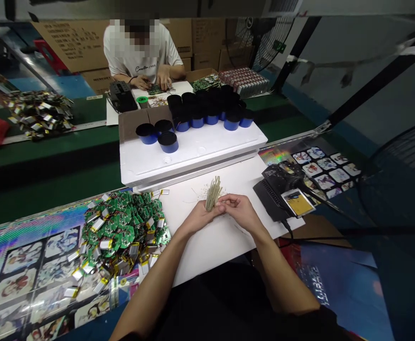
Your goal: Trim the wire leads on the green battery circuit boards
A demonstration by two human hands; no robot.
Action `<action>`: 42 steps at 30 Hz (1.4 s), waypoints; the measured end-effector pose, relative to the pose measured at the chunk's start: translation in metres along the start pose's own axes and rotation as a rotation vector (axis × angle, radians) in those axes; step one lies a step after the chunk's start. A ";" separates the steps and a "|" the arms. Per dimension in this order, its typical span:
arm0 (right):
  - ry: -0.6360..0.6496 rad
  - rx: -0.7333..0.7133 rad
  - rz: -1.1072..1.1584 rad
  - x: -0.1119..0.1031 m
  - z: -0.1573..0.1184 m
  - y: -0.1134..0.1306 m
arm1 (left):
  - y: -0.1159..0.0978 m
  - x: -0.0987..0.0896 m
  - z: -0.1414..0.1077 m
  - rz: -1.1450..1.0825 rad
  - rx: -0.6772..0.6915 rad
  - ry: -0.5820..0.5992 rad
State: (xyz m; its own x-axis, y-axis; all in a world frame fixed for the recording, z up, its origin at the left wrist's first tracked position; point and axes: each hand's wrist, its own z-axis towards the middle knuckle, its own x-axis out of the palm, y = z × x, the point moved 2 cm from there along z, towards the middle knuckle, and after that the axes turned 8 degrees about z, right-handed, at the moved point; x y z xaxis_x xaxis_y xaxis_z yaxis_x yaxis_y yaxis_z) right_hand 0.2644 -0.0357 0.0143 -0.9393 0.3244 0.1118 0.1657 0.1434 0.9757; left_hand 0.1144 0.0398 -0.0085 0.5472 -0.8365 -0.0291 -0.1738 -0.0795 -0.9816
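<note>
A bundle of thin, pale green strips (213, 193) stands upright in my left hand (201, 217), whose fingers are wrapped round its lower end. My right hand (240, 210) touches the left one at the bundle's right side, thumb and fingers pinched together; whatever is between them is too small to make out. Both hands are over a white board (193, 260). Small loose bits lie on the board around the bundle. To the left is a heap of green circuit boards (122, 227) with silver battery cells wired to them.
Behind the board, blue-and-black round cups (168, 142) stand on a white foam block (200, 158). A black soldering station (273, 192) with a yellow sponge tray (298, 202) sits at the right. Across the bench, a person (143, 52) handles a circuit board.
</note>
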 end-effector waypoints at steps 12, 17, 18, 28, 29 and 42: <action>0.080 -0.209 -0.236 -0.003 -0.011 0.018 | -0.002 0.010 -0.001 -0.408 -0.068 0.130; 0.014 -0.219 -0.237 -0.003 -0.009 0.021 | -0.001 0.009 0.000 -0.453 -0.050 0.094; 0.020 -0.213 -0.189 -0.002 -0.007 0.021 | 0.000 0.010 0.000 -0.421 -0.039 0.092; 0.366 -0.020 -0.001 0.029 0.013 0.018 | 0.003 0.020 -0.005 -0.418 -0.149 0.220; 0.381 -0.041 0.008 0.033 0.014 0.020 | 0.003 0.017 -0.005 -0.429 -0.148 0.230; 0.070 -0.273 0.581 0.056 0.058 0.093 | 0.001 -0.001 0.006 -0.930 -0.149 0.204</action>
State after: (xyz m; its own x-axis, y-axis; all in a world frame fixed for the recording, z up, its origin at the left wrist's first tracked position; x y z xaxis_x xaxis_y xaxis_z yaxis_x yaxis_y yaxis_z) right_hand 0.2444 0.0506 0.1008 -0.7384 0.2147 0.6393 0.5793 -0.2832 0.7643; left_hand 0.1184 0.0434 -0.0109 0.3683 -0.4814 0.7954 0.1477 -0.8143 -0.5613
